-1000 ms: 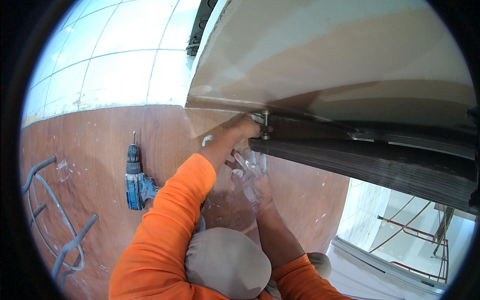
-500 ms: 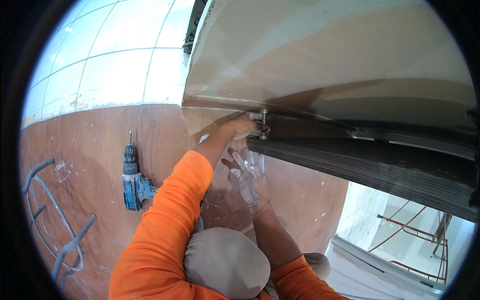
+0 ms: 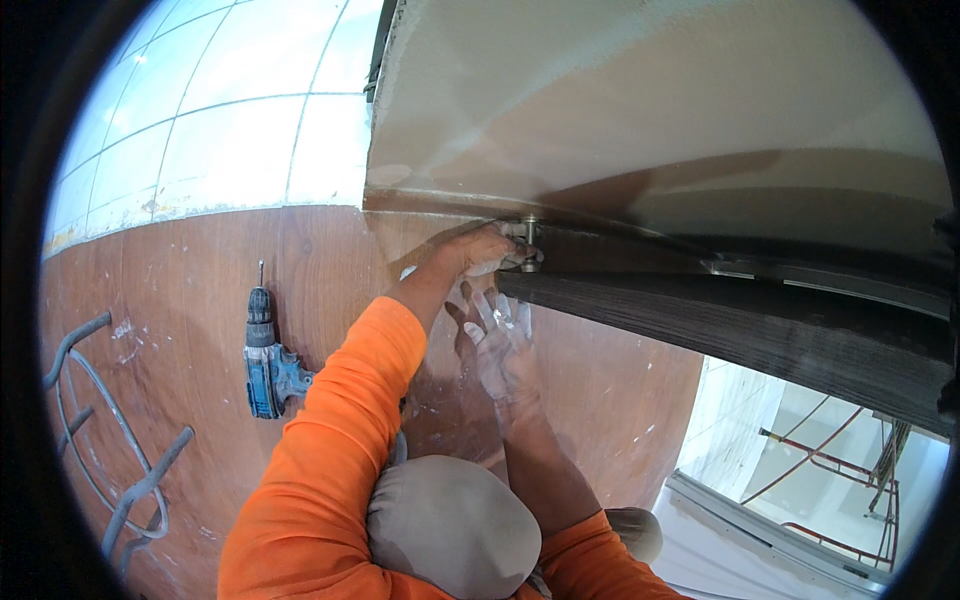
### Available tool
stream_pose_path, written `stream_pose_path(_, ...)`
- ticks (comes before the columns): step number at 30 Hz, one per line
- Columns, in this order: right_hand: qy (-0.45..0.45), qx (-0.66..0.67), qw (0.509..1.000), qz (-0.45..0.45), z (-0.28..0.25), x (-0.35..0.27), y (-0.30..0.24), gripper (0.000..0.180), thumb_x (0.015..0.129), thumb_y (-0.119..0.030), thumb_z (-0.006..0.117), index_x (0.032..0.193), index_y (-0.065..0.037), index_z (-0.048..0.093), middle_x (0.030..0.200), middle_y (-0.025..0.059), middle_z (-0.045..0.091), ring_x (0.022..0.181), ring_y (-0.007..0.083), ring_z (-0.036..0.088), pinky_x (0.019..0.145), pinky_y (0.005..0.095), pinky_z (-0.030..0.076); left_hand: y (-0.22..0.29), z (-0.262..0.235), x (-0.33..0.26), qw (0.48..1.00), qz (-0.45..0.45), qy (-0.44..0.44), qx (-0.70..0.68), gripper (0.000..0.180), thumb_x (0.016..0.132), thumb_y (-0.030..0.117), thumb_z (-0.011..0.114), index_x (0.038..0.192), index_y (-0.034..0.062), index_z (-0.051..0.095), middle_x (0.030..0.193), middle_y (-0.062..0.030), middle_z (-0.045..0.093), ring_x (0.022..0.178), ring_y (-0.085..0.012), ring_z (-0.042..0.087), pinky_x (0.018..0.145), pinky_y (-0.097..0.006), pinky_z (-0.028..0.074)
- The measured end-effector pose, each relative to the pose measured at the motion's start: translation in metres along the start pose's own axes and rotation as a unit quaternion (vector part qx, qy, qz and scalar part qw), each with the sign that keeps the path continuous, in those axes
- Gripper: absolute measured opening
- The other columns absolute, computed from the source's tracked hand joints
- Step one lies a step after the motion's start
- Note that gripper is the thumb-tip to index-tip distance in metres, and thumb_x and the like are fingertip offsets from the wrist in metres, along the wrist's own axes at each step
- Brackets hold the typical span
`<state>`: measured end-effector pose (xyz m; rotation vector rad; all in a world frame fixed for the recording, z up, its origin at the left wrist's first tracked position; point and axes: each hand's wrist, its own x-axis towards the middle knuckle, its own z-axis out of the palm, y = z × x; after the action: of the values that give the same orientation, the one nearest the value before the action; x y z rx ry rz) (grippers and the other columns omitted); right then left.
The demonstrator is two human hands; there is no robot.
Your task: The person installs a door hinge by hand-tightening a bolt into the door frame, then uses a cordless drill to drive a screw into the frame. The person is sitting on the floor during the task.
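My left hand [image 3: 488,248] reaches up to the narrow gap between a beige panel [image 3: 600,110] and a dark ribbed panel [image 3: 720,330]. Its fingers are closed around a short metal bolt [image 3: 531,240] that spans this gap near the panels' left end. Some fingertips are hidden behind the bolt. Just below, my right hand [image 3: 508,360] is turned palm up with its fingers spread, dusted with white powder. A small shiny spot shows at its fingers, too small to name.
A blue cordless drill [image 3: 263,375] with a bit fitted lies on the brown wood-look surface [image 3: 180,300] to the left. Bent grey metal tubing [image 3: 140,490] stands at the lower left. White tiles [image 3: 240,130] are at the upper left, red scaffolding [image 3: 820,460] at the lower right.
My left hand stays at the bolt. The right hand has shifted very slightly, its fingers still spread. The view has tilted a little.
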<state>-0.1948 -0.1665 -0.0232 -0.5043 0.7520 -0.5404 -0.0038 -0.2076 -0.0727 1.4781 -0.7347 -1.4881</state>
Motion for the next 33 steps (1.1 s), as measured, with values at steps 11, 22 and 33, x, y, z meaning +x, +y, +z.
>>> stream_pose_path(11,-0.039,-0.04,0.998,-0.012,-0.004,-0.008,0.001,0.061,0.096,-0.012,0.058,0.148,-0.021,0.027,0.141,0.0093,0.043,0.136,0.0349,0.042,0.09,0.0442,0.05,-0.004,0.025,0.008,0.986,-0.04,0.158,0.045,0.069,0.078,0.046,0.08,0.12,-0.0046,0.061,0.115,-0.0218,0.067,0.108,-0.0295,0.062,0.097,-0.037,0.046)
stream_pose_path(22,-0.044,-0.023,0.999,0.011,-0.007,-0.009,-0.002,0.064,0.096,-0.006,0.052,0.152,-0.022,0.025,0.146,0.0095,0.038,0.138,0.0311,0.041,0.088,0.0401,0.049,0.011,0.004,-0.01,0.996,-0.027,-0.011,-0.081,0.047,0.086,0.032,0.074,0.116,-0.0029,0.066,0.122,-0.017,0.064,0.112,-0.0241,0.06,0.094,-0.033,0.046)
stream_pose_path(33,-0.023,0.012,1.0,0.009,-0.004,-0.007,-0.001,0.06,0.097,-0.007,0.051,0.151,-0.02,0.027,0.145,0.0085,0.039,0.135,0.0314,0.044,0.089,0.0416,0.05,0.02,0.014,-0.004,0.974,-0.091,0.119,0.17,0.07,0.075,0.055,0.078,0.116,-0.0008,0.068,0.116,-0.0217,0.068,0.11,-0.0342,0.063,0.097,-0.04,0.046)
